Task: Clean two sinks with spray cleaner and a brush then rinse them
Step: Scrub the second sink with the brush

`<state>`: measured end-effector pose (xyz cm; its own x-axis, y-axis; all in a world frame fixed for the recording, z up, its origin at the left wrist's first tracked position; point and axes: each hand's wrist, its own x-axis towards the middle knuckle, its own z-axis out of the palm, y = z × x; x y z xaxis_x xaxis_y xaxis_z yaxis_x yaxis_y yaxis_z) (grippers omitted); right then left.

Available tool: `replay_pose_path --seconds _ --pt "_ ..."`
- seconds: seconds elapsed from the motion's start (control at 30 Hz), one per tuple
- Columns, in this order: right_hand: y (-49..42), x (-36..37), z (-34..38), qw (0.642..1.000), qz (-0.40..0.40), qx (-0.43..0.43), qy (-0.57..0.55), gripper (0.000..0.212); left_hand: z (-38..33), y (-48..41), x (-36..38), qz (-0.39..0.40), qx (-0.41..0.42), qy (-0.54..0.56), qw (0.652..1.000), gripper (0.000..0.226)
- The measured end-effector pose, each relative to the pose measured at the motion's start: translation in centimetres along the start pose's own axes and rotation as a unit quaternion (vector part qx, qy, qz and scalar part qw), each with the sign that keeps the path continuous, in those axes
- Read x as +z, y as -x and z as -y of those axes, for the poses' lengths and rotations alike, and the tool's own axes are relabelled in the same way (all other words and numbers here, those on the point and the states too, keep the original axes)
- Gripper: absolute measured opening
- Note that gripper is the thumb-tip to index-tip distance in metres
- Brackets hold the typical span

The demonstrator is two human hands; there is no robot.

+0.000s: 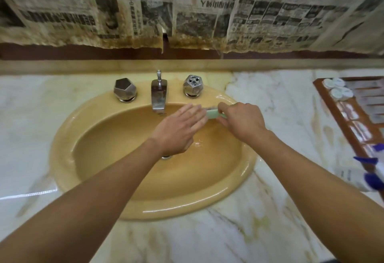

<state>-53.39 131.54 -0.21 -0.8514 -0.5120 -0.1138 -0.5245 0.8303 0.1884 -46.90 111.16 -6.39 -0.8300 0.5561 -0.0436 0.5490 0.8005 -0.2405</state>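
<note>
A yellow oval sink (pixel 99 181) is set in a marble counter. My right hand (pixel 242 122) grips a pale green brush (pixel 213 114) over the basin's back right, near the rim. My left hand (pixel 179 129) hovers over the middle of the basin with straight fingers, its fingertips reaching the brush head. The chrome tap spout (pixel 159 96) stands just behind my hands, with a faceted knob (pixel 125 90) on its left and another knob (pixel 192 86) on its right. The drain (pixel 166 156) shows partly under my left wrist. A spray bottle (pixel 369 174) with purple parts lies at the right edge.
A wooden tray (pixel 332 105) with small toiletries sits on the counter at the right. The marble counter (pixel 259 231) surrounds the sink. Old newspaper (pixel 187 9) covers the wall behind. A low stone ledge runs behind the taps.
</note>
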Motion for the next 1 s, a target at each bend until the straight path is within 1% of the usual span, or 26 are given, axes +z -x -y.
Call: replay_pose_path --seconds 0.07,0.13,0.17,0.23,0.3,0.37,0.43,0.5,0.6,0.7,0.77,0.8,0.93,1.0 --pt "-1.2 0.6 1.5 1.0 -0.018 -0.019 -0.013 0.032 -0.4 1.0 2.0 0.023 -0.053 0.03 0.998 0.082" --pt "-1.7 1.3 2.3 0.999 -0.023 -0.023 -0.028 0.032 0.2 2.0 3.1 0.023 -0.127 0.064 0.989 0.089" --pt "-1.6 1.5 2.2 0.999 -0.024 -0.012 -0.045 0.03 0.7 2.6 3.5 0.026 -0.159 0.078 0.984 0.092" --pt "-0.8 2.0 0.9 0.995 -0.034 0.034 -0.091 0.026 1.6 3.6 4.2 0.031 -0.196 0.085 0.976 0.094" --pt "0.6 2.5 -0.7 0.989 -0.049 0.076 -0.113 0.024 2.5 4.6 5.0 0.035 -0.207 0.071 0.975 0.094" --pt "1.6 3.0 -0.9 0.987 -0.052 0.096 -0.12 0.023 3.1 5.6 5.7 0.039 -0.21 0.058 0.975 0.09" --pt "1.3 3.1 0.1 0.975 -0.065 0.122 -0.175 0.024 3.6 6.4 6.1 0.035 -0.201 0.043 0.978 0.085" --pt "-0.3 3.0 2.0 0.958 -0.074 0.149 -0.235 0.024 4.0 7.3 6.6 0.03 -0.19 0.03 0.981 0.086" --pt "-3.1 2.6 5.7 0.961 -0.076 0.111 -0.242 0.023 4.8 9.4 7.0 0.026 -0.188 0.037 0.981 0.092" --pt "-4.8 2.2 9.4 0.963 -0.06 0.063 -0.255 0.024 6.0 11.5 7.1 0.028 -0.195 0.044 0.979 0.095" --pt "-5.2 2.1 10.5 0.961 -0.042 0.041 -0.272 0.023 7.0 12.7 7.0 0.027 -0.207 0.057 0.976 0.098" --pt "-5.2 2.1 10.4 0.958 -0.039 0.045 -0.28 0.021 7.5 13.2 7.0 0.029 -0.213 0.067 0.974 0.099" --pt "-4.1 2.7 7.5 0.945 -0.061 0.148 -0.286 0.018 9.1 15.0 7.0 0.031 -0.227 0.099 0.968 0.096" --pt "-3.7 2.7 8.0 0.939 -0.061 0.162 -0.298 0.017 9.6 15.5 7.1 0.028 -0.237 0.116 0.964 0.093"
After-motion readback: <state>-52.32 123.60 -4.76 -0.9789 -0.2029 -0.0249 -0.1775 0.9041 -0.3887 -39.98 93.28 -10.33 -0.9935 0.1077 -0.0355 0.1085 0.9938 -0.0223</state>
